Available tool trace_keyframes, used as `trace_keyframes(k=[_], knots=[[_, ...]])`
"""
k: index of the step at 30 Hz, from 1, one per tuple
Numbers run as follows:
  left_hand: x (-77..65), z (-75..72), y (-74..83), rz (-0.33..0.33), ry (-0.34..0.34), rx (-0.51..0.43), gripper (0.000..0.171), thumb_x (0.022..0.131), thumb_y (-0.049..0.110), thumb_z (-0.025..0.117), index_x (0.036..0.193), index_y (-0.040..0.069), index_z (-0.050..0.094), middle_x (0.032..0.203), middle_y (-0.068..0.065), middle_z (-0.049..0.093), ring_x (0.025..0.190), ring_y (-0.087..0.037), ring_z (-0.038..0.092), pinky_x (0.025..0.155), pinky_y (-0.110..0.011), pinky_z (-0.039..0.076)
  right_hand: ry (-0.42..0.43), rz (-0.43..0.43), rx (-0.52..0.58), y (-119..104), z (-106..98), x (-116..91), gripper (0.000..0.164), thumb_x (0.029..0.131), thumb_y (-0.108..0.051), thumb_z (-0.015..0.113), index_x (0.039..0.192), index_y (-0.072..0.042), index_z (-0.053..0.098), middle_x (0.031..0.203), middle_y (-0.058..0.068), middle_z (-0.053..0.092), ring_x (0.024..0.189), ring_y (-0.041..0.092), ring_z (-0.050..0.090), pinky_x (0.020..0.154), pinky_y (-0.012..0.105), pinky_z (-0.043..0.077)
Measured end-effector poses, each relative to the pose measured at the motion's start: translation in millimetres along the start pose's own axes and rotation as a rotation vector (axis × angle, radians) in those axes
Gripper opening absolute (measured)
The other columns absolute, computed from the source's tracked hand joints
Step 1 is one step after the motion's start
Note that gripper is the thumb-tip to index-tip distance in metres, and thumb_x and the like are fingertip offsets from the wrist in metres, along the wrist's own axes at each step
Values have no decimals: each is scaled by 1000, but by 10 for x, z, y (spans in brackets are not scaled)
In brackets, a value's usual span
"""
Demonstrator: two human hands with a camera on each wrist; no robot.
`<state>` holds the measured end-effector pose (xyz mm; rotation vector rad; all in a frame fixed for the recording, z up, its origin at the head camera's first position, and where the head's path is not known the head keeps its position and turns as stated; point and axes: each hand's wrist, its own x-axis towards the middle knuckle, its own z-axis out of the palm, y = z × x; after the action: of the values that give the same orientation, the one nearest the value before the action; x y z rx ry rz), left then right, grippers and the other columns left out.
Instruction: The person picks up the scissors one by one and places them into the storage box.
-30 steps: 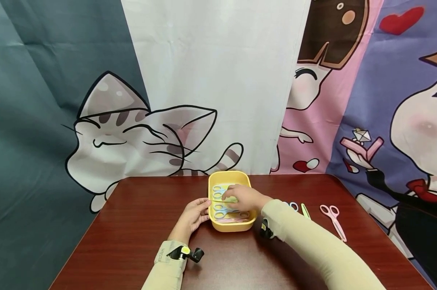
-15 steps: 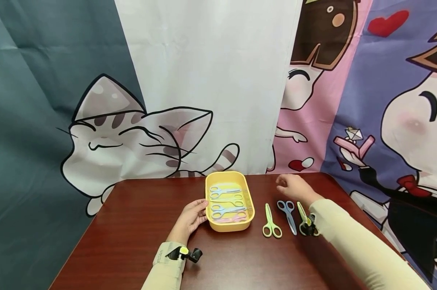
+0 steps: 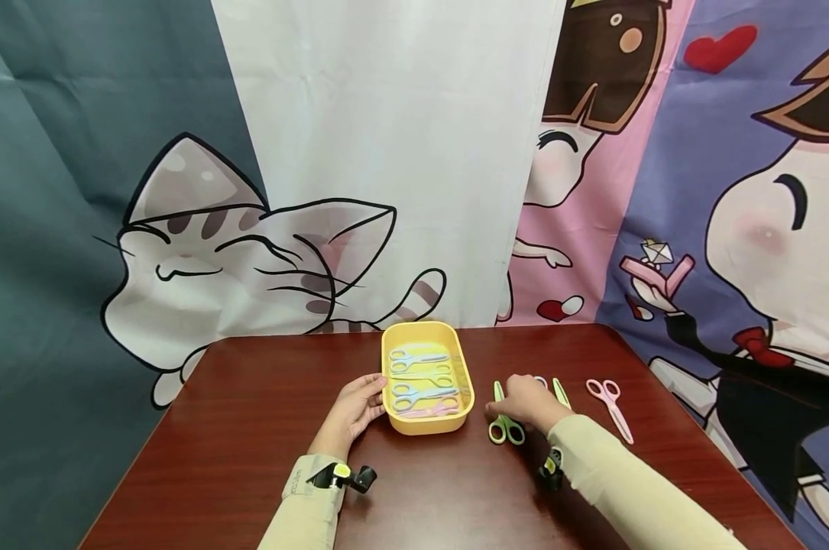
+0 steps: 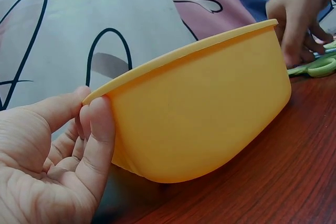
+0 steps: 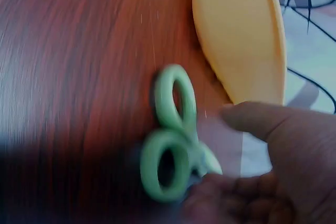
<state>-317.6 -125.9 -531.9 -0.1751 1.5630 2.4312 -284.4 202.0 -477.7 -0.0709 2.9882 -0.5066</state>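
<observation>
My left hand (image 3: 356,406) pinches the left rim of a yellow plastic basket (image 3: 429,428), thumb on top and fingers below, as the left wrist view shows (image 4: 79,145). Inside the basket lie several scissors, including blue scissors (image 3: 406,397) and pink scissors (image 3: 442,408). On the table to its right, my right hand (image 3: 529,401) is over green scissors (image 3: 506,429). Up close in the right wrist view, these green scissors (image 5: 167,166) have their handle loops uncovered. My thumb is apart from the fingers, which touch or nearly touch the scissors near the pivot; their blades are mostly hidden.
Beyond my right hand are blue scissors (image 3: 541,381), mostly covered, and a second green pair (image 3: 561,393), partly covered. Pink scissors (image 3: 612,409) lie farther right on the brown table (image 3: 235,458). A printed cloth (image 3: 400,153) hangs behind the table.
My right hand has left the basket, swung out to the right above the table, then come back down over the nearest green scissors. My left hand stays on the basket rim.
</observation>
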Motion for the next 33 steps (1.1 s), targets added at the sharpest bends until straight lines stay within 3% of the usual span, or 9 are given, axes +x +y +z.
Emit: trace_keyframes(k=[7,13,18,21,26,29,33], knots=[[-22,-12,-21,5,-15,12,22,101,12,64,117,-2,58,83,-4,67,66,-9,61,58,-22,55,14,21,-56,-92,71,-39,28,73,-18,81,61,-9,57,64,9,54,47,22,55,42,32,47],[-13,-21,-14,16,-21,17,29,100,13,65,122,-5,56,85,-4,68,67,-9,61,59,-22,55,-35,71,17,-66,1,18,26,74,-20,78,66,-8,57,66,10,57,43,21,60,41,31,50],[3,-27,-12,6,-20,9,25,99,14,67,117,-1,59,85,-4,68,68,-10,62,60,-23,56,-34,93,71,-38,-184,201,22,76,-20,75,74,-6,59,70,10,59,55,23,60,49,32,52],[-3,-31,-10,7,-14,7,24,99,13,67,116,-1,59,85,-4,68,68,-10,62,60,-23,56,17,30,63,-106,-355,372,20,76,-20,73,70,-7,60,65,7,58,58,23,57,53,34,48],[-15,-31,-18,11,-10,11,26,100,12,64,120,-3,58,84,-3,68,67,-9,62,60,-23,56,50,-87,89,-396,-596,622,23,78,-17,72,59,-11,62,52,0,54,48,18,51,45,30,43],[-15,-19,-22,17,-11,11,24,100,12,64,118,-2,58,85,-4,68,68,-9,62,60,-23,56,73,-188,46,-603,-640,769,22,78,-15,74,61,-11,61,55,0,54,52,18,51,49,31,42],[-8,-10,-39,17,-28,12,27,100,12,65,121,-4,57,87,-5,68,69,-9,62,61,-23,56,107,-364,-55,-821,-547,958,19,80,-14,76,68,-11,62,64,-2,56,61,17,51,59,32,45]])
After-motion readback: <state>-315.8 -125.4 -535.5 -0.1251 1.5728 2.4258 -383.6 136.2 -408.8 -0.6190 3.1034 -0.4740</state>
